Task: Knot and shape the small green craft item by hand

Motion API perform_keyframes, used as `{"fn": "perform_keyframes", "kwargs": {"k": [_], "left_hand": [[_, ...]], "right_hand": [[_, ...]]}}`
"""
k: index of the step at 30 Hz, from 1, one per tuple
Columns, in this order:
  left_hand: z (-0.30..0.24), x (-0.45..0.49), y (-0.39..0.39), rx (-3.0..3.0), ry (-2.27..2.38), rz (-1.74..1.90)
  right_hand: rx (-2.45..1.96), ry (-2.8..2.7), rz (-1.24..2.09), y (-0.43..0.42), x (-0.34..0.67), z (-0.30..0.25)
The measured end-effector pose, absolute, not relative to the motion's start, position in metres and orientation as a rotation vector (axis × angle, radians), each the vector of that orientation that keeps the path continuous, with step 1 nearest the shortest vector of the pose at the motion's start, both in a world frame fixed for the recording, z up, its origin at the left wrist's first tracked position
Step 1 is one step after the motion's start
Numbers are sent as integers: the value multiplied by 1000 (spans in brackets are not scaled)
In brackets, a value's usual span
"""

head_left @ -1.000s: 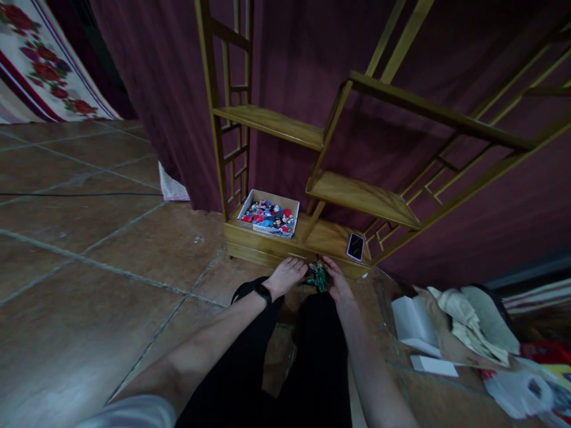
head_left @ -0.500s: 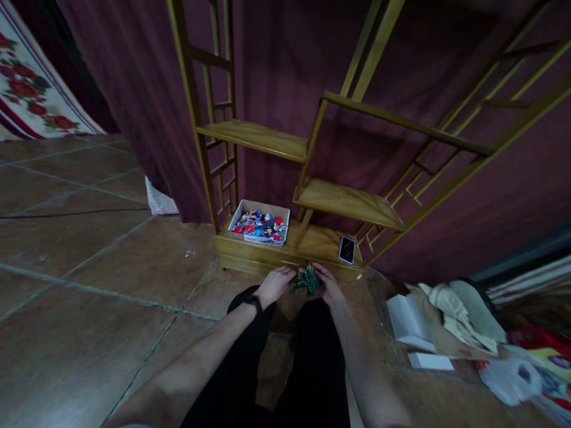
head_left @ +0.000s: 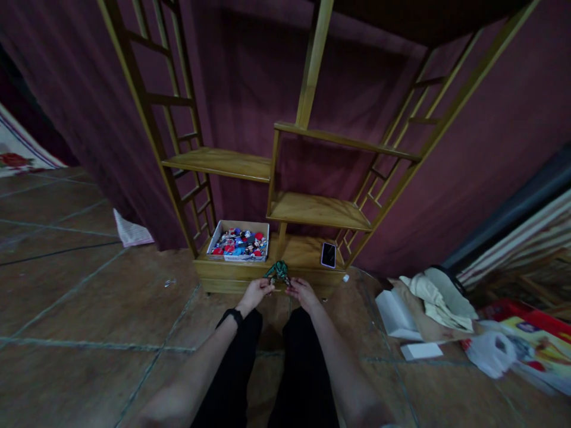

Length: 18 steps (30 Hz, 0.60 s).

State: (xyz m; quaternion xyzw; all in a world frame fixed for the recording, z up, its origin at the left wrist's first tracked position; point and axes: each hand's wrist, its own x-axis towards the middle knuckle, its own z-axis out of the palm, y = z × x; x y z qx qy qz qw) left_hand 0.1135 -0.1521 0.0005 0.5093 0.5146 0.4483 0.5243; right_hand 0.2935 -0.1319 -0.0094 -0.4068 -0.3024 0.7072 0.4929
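Between my two hands is a small dark green figurine [head_left: 281, 270], pinched at its lower sides, in front of the shelf's bottom drawer. My left hand [head_left: 257, 293], with a dark band on the wrist, grips its left part. The fingers of my right hand [head_left: 304, 292] close on its right part. Fine details of the figurine are too small to make out. Just beyond, on the low shelf top, sits an open cardboard box [head_left: 247, 258] filled with many small colourful pieces. A phone [head_left: 328, 255] lies to the right on the same surface.
The wooden display shelf [head_left: 321, 211] stands against a dark red curtain. On the tiled floor at right are a white box [head_left: 397, 315], a smaller white box [head_left: 422, 351], a pale cloth [head_left: 439, 300] and a plastic bag [head_left: 491, 352]. A cable crosses the floor at left.
The figurine has been turned in my hands and raised towards the shelf, its green part now uppermost. My head view has shifted, so the shelf appears further left and lower.
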Motion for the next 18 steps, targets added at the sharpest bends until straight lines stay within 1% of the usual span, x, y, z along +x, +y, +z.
{"fn": "perform_keyframes", "kwargs": {"k": [6, 11, 18], "left_hand": [[5, 112, -158, 1069, 1171, 1004], [4, 111, -159, 1023, 1183, 988], [0, 117, -151, 962, 1217, 960]], "right_hand": [[-1033, -853, 1696, -138, 292, -3], [-1081, -949, 1613, -141, 288, 0], [-1188, -1095, 1464, -136, 289, -15]]}}
